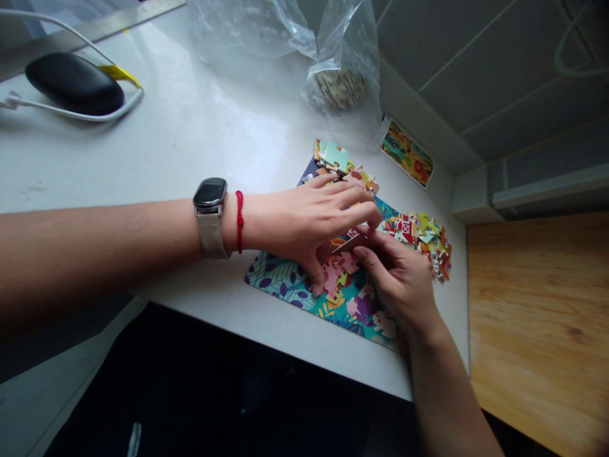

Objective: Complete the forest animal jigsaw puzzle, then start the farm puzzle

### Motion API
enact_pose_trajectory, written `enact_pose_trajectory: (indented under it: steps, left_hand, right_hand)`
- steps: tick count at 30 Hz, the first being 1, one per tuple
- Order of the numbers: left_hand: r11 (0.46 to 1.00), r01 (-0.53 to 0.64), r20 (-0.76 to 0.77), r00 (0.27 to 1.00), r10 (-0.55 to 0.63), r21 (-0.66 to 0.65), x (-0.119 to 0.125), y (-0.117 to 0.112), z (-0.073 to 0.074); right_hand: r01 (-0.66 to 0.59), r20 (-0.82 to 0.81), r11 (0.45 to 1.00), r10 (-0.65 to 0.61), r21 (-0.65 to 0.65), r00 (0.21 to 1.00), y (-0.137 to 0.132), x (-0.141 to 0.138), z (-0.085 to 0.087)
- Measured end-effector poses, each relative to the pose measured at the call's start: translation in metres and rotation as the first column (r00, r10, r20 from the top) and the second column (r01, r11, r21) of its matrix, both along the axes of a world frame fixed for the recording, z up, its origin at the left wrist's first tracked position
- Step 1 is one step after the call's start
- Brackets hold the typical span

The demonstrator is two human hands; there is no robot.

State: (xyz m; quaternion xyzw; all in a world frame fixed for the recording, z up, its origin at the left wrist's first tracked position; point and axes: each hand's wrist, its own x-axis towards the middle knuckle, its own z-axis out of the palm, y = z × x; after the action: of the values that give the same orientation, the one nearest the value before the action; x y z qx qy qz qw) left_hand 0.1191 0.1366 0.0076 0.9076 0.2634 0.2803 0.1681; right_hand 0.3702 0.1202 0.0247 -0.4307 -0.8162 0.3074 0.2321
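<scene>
A colourful jigsaw board (285, 282) with leaf patterns lies on the white table (190, 139). My left hand (309, 222), with a watch and a red string at the wrist, lies flat on the board, fingers stretched over joined pieces. My right hand (397, 276) comes in from the lower right and pinches a puzzle piece (349, 241) against the board, right at my left fingertips. Loose pieces lie in a pile (423, 238) to the right and another pile (340, 162) behind the board.
A clear plastic bag (340, 70) with more pieces stands at the back. A small picture card (406, 152) lies beside it. A black case (73, 82) and a white cable (66, 111) lie far left. Wooden floor (537, 317) shows right of the table edge.
</scene>
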Motion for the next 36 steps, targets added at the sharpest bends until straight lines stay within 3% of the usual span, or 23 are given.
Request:
enact_pose_trajectory:
  steps: [3, 7, 27, 30, 36]
  left_hand:
    - [1.000, -0.002, 0.005, 1.000, 0.002, -0.011, 0.000, 0.000, -0.002]
    - [1.000, 0.002, 0.003, 1.000, -0.002, -0.029, 0.001, 0.001, -0.003]
    - [0.997, 0.029, -0.033, 0.999, -0.031, -0.067, -0.001, 0.001, -0.009]
    - [0.997, 0.035, -0.061, 0.997, -0.039, -0.076, -0.004, 0.002, -0.008]
    - [0.992, 0.078, -0.100, 0.991, -0.088, -0.104, -0.009, 0.005, -0.003]
  right_hand:
    - [-0.054, 0.041, 0.992, 0.050, 0.112, 0.998, 0.000, -0.005, 0.000]
    - [-0.024, 0.045, 0.979, 0.015, 0.202, 0.999, -0.002, -0.009, -0.002]
    - [-0.026, 0.071, 0.957, 0.006, 0.288, 0.997, -0.005, -0.016, -0.005]
    - [0.034, -0.003, 0.959, -0.035, 0.283, 0.999, -0.005, -0.014, -0.004]
    - [0.321, -0.291, 0.912, -0.244, 0.256, 0.925, 0.005, -0.004, -0.001]
